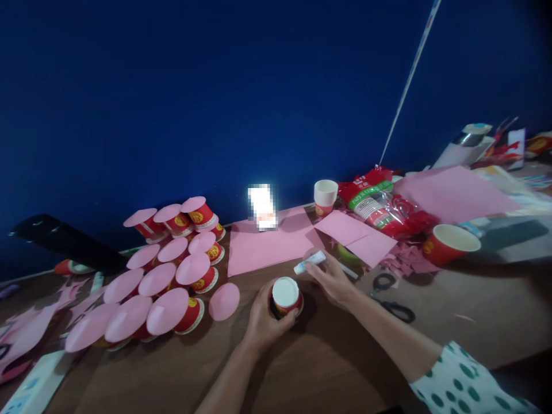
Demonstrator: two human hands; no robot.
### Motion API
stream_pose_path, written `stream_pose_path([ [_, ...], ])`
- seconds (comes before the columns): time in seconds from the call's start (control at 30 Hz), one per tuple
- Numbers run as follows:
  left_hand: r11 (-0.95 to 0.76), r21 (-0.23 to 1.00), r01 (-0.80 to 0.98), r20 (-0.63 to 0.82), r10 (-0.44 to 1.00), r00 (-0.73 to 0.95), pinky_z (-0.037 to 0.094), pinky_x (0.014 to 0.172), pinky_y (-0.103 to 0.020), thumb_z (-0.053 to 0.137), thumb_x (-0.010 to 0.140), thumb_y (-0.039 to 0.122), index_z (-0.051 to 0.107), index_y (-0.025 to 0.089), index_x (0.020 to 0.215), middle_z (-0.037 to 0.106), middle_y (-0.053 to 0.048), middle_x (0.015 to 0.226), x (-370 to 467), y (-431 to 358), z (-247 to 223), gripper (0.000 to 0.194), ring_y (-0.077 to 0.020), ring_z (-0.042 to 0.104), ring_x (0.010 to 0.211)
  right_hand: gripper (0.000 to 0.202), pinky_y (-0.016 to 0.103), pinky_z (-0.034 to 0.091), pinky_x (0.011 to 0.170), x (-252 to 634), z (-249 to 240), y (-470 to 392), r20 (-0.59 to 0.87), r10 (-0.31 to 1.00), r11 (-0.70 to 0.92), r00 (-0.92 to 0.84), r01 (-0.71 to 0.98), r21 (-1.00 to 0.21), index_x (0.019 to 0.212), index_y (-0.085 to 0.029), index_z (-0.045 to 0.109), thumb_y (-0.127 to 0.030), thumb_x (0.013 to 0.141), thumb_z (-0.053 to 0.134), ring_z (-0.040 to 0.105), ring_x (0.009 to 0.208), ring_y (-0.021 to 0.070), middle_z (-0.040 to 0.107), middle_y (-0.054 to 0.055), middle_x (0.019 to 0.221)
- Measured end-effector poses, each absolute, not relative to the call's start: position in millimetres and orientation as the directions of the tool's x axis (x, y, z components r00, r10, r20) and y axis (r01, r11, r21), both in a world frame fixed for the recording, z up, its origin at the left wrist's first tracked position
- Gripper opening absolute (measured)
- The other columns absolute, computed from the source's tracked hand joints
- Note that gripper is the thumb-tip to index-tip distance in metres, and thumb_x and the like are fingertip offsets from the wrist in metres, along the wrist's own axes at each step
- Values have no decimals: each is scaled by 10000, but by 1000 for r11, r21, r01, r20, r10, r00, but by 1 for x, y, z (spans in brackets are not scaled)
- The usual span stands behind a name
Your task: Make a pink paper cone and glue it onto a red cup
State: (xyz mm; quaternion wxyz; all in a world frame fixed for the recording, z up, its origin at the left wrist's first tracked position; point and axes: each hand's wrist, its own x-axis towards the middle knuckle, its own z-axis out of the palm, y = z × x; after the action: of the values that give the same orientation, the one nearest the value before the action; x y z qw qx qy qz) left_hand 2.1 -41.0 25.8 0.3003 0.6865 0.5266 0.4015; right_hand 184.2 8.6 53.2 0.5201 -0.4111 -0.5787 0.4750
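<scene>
My left hand (267, 319) is wrapped round a red paper cup (285, 293) that stands upside down on the table, its white base facing up. Just right of it, my right hand (331, 279) grips a small white and light-blue tube (309, 262), which looks like a glue stick. Left of the cup lies a loose pink paper disc (224, 302). Farther left, several upturned red cups (190, 316) stand in rows with pink paper discs (167, 311) on their bases.
Pink sheets (271, 244) lie at the back. Black scissors (392, 299) rest right of my right hand. Beyond are pink scraps (405, 259), a red plastic pack (375, 198), an upright cup (325, 198) and a tipped cup (452, 244). A black cylindrical object (64, 241) leans at the far left.
</scene>
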Motion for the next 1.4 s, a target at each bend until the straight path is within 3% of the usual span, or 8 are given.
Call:
stream_pose_path([
  [0.17, -253, 850, 462, 230, 967, 106, 442, 877, -379, 655, 627, 241, 494, 162, 1103, 604, -80, 1064, 5, -41, 32, 509, -225, 565, 980, 143, 228, 398, 596, 191, 47, 12, 233, 958, 279, -166, 358, -891, 910, -176, 507, -248, 788, 525, 535, 678, 129, 578, 8, 785],
  [0.27, -267, 857, 440, 255, 963, 87, 444, 867, -371, 653, 624, 231, 474, 175, 1104, 595, -69, 1063, 5, -40, 33, 515, -219, 565, 977, 167, 238, 361, 575, 193, 47, 9, 265, 949, 311, -173, 652, -691, 919, -170, 489, -216, 765, 535, 535, 653, 142, 590, 18, 771],
  [0.4, -291, 846, 447, 284, 955, 85, 450, 846, -368, 665, 611, 248, 470, 183, 1068, 601, -53, 1012, 3, -39, 32, 501, -212, 575, 940, 146, 247, 340, 576, 196, 49, -3, 252, 942, 316, -222, 837, -446, 918, -179, 489, -246, 792, 522, 543, 641, 153, 597, 23, 749],
  [0.5, -301, 836, 459, 290, 952, 96, 448, 843, -366, 672, 611, 270, 470, 182, 1065, 596, -54, 1017, 2, -39, 31, 505, -212, 571, 941, 179, 252, 360, 631, 198, 52, -13, 246, 933, 343, -264, 859, -380, 892, -188, 503, -301, 774, 578, 559, 724, 168, 602, 31, 798],
  [0.63, -300, 835, 461, 306, 950, 63, 440, 855, -373, 653, 635, 288, 476, 176, 1086, 589, -65, 1046, 2, -40, 31, 498, -215, 564, 964, 271, 259, 385, 692, 203, 52, -20, 254, 925, 367, -283, 838, -405, 914, -196, 531, -383, 744, 625, 567, 795, 176, 610, 36, 867],
  [0.8, -287, 846, 449, 295, 954, 54, 447, 845, -387, 639, 644, 297, 495, 165, 1105, 603, -81, 1052, 2, -41, 34, 501, -227, 572, 963, 177, 252, 396, 718, 218, 59, -15, 279, 928, 347, -247, 847, -403, 954, -188, 554, -303, 821, 537, 576, 838, 164, 624, 47, 922],
  [1.1, -320, 854, 410, 317, 945, 77, 425, 883, -408, 657, 623, 267, 470, 179, 1165, 582, -91, 1112, 1, -42, 32, 580, -244, 548, 1024, 272, 290, 369, 784, 263, 82, 17, 358, 925, 145, -126, 989, -25, 1067, -147, 535, -301, 859, 453, 513, 967, 227, 615, 122, 988],
  [1.4, -329, 844, 423, 335, 940, 62, 387, 937, -408, 647, 649, 271, 371, 184, 1249, 528, -104, 1195, 1, -44, 29, 666, -236, 515, 1085, 285, 284, 351, 754, 266, 68, 18, 346, 914, 198, -211, 977, 74, 875, -169, 607, -311, 908, 362, 540, 860, 199, 642, 96, 857],
])
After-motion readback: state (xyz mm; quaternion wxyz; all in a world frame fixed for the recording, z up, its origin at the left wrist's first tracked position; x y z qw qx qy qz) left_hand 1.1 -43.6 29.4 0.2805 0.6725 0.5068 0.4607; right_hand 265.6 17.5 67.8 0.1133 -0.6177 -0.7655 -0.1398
